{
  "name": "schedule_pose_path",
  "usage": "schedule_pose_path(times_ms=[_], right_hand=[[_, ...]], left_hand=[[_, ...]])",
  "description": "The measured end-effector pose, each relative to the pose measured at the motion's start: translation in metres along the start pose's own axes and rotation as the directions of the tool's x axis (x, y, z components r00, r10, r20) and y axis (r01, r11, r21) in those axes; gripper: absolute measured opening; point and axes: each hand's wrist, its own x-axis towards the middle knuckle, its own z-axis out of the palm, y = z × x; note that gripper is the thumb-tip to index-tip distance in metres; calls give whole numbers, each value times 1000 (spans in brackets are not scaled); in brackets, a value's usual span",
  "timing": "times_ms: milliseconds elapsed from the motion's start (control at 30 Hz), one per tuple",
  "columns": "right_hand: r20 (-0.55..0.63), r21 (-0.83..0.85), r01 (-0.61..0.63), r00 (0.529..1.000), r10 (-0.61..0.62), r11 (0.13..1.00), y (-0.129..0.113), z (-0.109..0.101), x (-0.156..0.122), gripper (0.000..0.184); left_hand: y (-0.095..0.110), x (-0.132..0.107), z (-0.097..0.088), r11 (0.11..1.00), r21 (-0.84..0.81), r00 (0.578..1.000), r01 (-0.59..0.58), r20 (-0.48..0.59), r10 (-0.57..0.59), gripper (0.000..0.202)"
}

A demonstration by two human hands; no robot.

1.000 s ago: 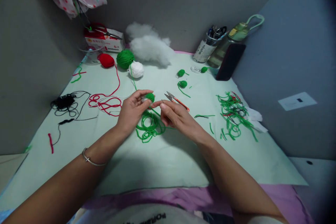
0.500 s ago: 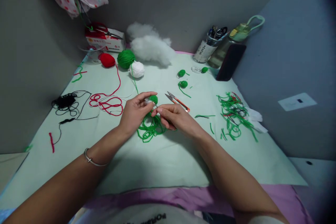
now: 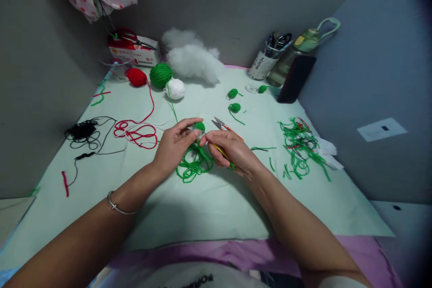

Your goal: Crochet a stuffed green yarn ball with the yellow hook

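Green crochet piece [image 3: 199,126] is pinched between the thumb and fingers of my left hand [image 3: 173,146], just above the middle of the counter [image 3: 209,207]. My right hand [image 3: 232,152] is closed around a yellow hook [image 3: 220,150], its fingertips meeting the piece. Loose green yarn [image 3: 193,165] lies coiled under both hands. Orange-handled snips [image 3: 225,127] rest just behind the right hand. Farther back sit a red ball [image 3: 137,77], green ball [image 3: 161,75] and white ball [image 3: 176,88].

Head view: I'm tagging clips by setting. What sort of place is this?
Likely a home craft corner: red, green and white yarn balls and white stuffing lie on the pale green mat; the left hand pinches a small green yarn piece, the right hand a yellow-handled hook.
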Motion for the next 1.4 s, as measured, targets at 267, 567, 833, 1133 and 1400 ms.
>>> schedule_pose_path(times_ms=[267, 567, 833, 1133, 1400], right_hand=[[-156, -445, 117, 966, -205, 888, 4, 15, -6, 26], [-106, -662, 203, 927, -359, 721, 4, 24, -12, 21], [241, 93, -166, 960, 140, 982, -5, 5, -5, 22], [13, -46, 135, 991, -134, 990, -9, 10, -11, 29], [-41, -281, 77, 995, -92, 957, -5, 5, -4, 28]], left_hand=[[-5, 6, 2, 998, -40, 998, 56, 28, -55, 29], [5, 5, 3, 998, -59, 1000, 28, 5, -28, 24], [1, 8, 3, 991, -130, 989, -22, -148, 2, 27], [3, 6, 1, 997, -73, 1000, 11, -18, -13, 28], [7, -1, 5, 991, -22, 987, 129, 102, -126, 51]])
